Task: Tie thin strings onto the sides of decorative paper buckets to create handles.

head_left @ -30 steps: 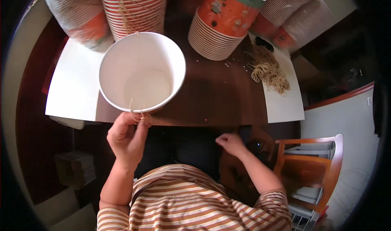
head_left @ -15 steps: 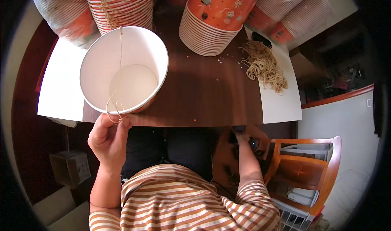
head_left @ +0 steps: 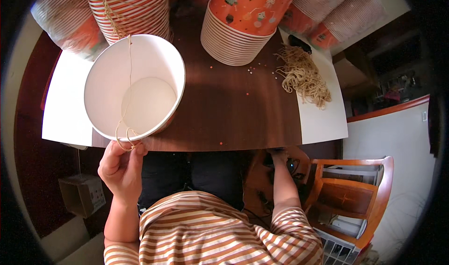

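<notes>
A large paper bucket (head_left: 105,89), white inside, tilts open toward me at the left of the table's front edge. A thin tan twine (head_left: 130,71) runs from a hole in its far rim across the mouth and loops at the near rim. At that near rim my left hand (head_left: 122,171) is closed, thumb and fingers pinching the looped twine. My right arm reaches down past the table's front edge on the right. There my right hand (head_left: 279,156) is mostly in shadow by the edge, its fingers hidden.
Behind stand a stack of orange-and-white buckets (head_left: 140,15) with twine hanging on it and another stack (head_left: 238,36). Plastic-wrapped stacks (head_left: 70,26) flank them. A twine bundle (head_left: 306,78) lies at the table's right. Small paper dots dot the brown tabletop (head_left: 224,111). A wooden chair (head_left: 348,195) stands right.
The view has shifted slightly. In the picture, the bucket and my left hand sit a little lower and further left. My left hand still pinches the twine; my right hand stays by the table edge.
</notes>
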`<action>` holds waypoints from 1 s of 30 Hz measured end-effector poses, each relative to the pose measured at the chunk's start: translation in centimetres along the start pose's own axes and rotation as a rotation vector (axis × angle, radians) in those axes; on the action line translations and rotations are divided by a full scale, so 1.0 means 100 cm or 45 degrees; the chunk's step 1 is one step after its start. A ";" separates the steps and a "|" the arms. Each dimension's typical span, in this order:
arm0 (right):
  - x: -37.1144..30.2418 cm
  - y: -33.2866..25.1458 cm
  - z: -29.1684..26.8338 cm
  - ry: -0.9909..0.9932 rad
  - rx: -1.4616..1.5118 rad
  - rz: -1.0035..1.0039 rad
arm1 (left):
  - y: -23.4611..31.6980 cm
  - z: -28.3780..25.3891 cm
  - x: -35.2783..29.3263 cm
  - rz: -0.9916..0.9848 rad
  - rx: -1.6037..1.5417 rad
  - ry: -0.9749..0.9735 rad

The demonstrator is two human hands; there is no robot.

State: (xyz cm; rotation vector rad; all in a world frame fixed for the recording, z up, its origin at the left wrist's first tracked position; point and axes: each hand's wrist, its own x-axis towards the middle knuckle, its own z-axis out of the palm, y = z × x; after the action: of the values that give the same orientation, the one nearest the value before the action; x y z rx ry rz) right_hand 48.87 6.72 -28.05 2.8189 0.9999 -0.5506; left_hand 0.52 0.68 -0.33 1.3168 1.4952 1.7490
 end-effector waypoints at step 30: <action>-0.347 -0.194 -0.158 -1.225 1.531 -1.480 | 0.005 -0.010 0.001 -0.329 -0.531 -0.166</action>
State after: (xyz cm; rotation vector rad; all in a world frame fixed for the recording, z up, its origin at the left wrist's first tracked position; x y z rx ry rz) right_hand 16.53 4.67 -0.13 1.3691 2.3037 -2.9235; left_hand -0.25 0.14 0.26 0.9579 1.0953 1.6559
